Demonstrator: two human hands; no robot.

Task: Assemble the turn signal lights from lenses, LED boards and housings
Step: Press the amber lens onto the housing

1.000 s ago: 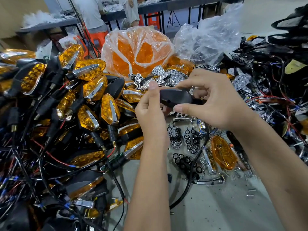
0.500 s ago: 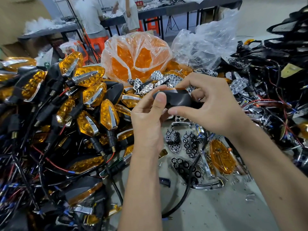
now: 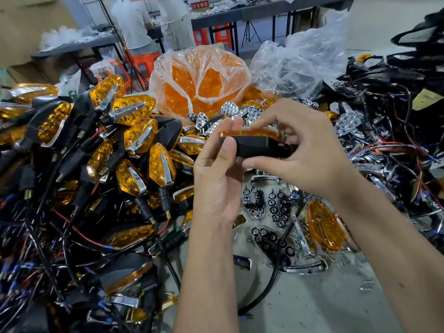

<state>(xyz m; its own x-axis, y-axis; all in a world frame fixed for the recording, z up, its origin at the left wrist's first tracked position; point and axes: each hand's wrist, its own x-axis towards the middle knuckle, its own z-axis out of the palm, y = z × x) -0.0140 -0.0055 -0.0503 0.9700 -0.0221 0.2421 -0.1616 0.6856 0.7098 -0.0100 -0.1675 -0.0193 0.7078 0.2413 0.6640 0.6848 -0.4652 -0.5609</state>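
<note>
Above the tabletop (image 3: pixel 312 306) middle, the light, rigid housing (image 3: pixel 254 146) with its lens (image 3: pixel 249 132) is pinched endwise by left hand (image 3: pixel 216 181) and right hand (image 3: pixel 300 150).

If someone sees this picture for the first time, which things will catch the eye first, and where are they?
In the centre, the left hand and right hand hold a black housing with an amber lens on top. To the left lies a big pile of finished turn signals with tangled wires. Behind the hands stands a clear bag of orange lenses.
</note>
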